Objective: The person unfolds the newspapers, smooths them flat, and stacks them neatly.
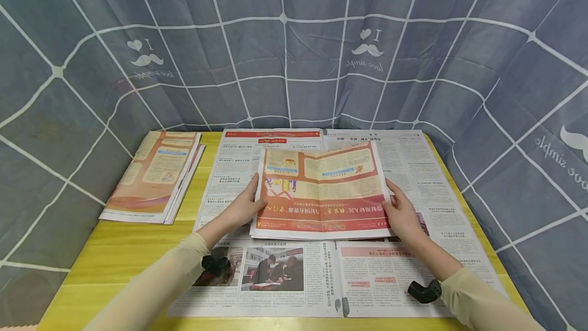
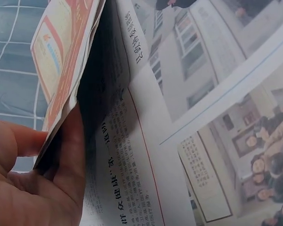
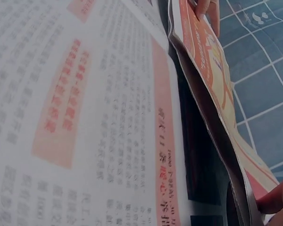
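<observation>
Both hands hold a folded newspaper (image 1: 321, 193) with a red and cream printed page, raised over an opened-out newspaper (image 1: 285, 305) on the table. My left hand (image 1: 245, 203) pinches its left edge, thumb on the printed face and fingers behind, as the left wrist view shows with the left hand (image 2: 42, 174) at the sheet's corner. At the opposite edge my right hand (image 1: 404, 213) grips it in the same way. The layered folded edge of the held newspaper (image 3: 217, 122) shows in the right wrist view, with part of the right hand (image 3: 276, 202) at the lower corner.
A stack of folded newspapers (image 1: 151, 178) lies at the table's left. The yellow wood-grain table (image 1: 105, 269) shows around the papers. A grey-blue checked curtain (image 1: 257, 55) hangs behind and along both sides.
</observation>
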`<state>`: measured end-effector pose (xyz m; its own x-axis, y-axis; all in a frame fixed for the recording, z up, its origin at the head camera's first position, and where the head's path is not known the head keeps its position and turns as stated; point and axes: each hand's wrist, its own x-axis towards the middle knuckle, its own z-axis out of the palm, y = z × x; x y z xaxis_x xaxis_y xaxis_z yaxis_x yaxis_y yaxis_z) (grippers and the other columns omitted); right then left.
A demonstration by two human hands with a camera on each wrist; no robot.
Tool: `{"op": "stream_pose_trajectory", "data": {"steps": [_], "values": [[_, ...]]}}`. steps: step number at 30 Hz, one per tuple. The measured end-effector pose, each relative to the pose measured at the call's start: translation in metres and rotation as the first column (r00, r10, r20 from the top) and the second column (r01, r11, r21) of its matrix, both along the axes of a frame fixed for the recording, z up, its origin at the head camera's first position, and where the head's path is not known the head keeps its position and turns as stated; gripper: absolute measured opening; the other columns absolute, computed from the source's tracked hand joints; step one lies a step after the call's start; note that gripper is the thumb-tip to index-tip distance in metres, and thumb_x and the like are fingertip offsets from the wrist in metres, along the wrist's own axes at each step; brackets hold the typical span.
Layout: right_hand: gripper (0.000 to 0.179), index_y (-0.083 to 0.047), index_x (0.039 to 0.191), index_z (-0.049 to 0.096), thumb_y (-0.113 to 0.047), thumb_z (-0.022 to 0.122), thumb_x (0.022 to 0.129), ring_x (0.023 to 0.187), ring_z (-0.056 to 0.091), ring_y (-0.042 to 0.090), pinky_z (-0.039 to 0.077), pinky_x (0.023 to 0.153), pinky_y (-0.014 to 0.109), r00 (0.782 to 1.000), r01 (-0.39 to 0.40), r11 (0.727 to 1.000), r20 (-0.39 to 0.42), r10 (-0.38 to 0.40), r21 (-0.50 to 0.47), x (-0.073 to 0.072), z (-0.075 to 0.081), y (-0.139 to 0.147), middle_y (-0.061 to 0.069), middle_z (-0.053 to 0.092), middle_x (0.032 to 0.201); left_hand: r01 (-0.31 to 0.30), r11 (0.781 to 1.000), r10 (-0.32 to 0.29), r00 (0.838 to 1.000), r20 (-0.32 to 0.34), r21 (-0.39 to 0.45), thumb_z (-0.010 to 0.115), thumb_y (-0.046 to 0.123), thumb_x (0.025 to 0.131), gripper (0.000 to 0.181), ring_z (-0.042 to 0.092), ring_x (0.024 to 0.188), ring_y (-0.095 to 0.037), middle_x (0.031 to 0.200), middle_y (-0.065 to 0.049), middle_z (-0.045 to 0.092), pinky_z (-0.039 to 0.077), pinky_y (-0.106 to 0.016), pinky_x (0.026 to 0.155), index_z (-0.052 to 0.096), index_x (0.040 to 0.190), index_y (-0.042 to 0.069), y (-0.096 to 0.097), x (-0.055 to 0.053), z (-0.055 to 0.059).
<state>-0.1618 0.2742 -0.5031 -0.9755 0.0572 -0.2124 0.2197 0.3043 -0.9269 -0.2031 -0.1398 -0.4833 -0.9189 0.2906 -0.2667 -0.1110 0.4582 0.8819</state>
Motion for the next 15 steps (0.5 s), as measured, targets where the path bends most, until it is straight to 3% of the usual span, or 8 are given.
{"op": "stream_pose_trajectory", "data": {"steps": [5, 12, 14, 15], "values": [[0.064, -0.02, 0.167, 0.009, -0.013, 0.038, 0.111, 0.092, 0.072, 0.027, 0.06, 0.067, 0.039, 1.0, -0.025, 0.998, -0.006, 0.026, 0.057, -0.0015, -0.0048, -0.0002, 0.025, 0.054, 0.136, 0.004, 0.998, -0.005, 1.0, -0.012, -0.059, 0.052, 0.014, 0.107, 0.083, 0.062, 0.118, -0.038, 0.167, -0.026, 0.009, 0.045, -0.05, 0.104, -0.009, 0.163, 0.004, 0.0024, -0.0003, -0.0022], [0.065, -0.014, 0.167, 0.01, -0.013, 0.04, 0.109, 0.093, 0.07, 0.027, 0.058, 0.068, 0.035, 0.999, -0.046, 0.986, -0.002, 0.047, 0.16, -0.0027, -0.0076, -0.0008, 0.026, 0.055, 0.135, 0.001, 0.995, -0.001, 1.0, -0.001, -0.102, 0.054, 0.015, 0.106, 0.085, 0.04, 0.141, -0.042, 0.168, -0.025, 0.007, 0.032, -0.054, 0.115, -0.008, 0.163, 0.002, 0.0019, -0.001, -0.0037], [0.065, -0.013, 0.166, 0.011, -0.012, 0.041, 0.108, 0.093, 0.07, 0.027, 0.057, 0.068, 0.035, 0.999, -0.053, 0.981, 0.002, 0.054, 0.185, -0.0035, -0.0087, 0.0002, 0.027, 0.056, 0.134, -0.001, 0.993, 0.002, 1.0, 0.002, -0.117, 0.055, 0.015, 0.106, 0.085, 0.035, 0.144, -0.042, 0.168, -0.025, 0.009, 0.031, -0.054, 0.116, -0.007, 0.163, 0.001, 0.002, -0.0014, -0.0035], [0.065, -0.012, 0.166, 0.012, -0.012, 0.041, 0.108, 0.092, 0.069, 0.026, 0.057, 0.068, 0.035, 0.998, -0.06, 0.978, 0.0, 0.061, 0.198, -0.0038, -0.0092, 0.0006, 0.027, 0.056, 0.133, -0.005, 0.992, 0.005, 1.0, 0.004, -0.126, 0.055, 0.014, 0.105, 0.085, 0.039, 0.142, -0.041, 0.167, -0.025, 0.011, 0.035, -0.052, 0.113, -0.007, 0.163, 0.001, 0.0022, -0.0017, -0.0034]]}}
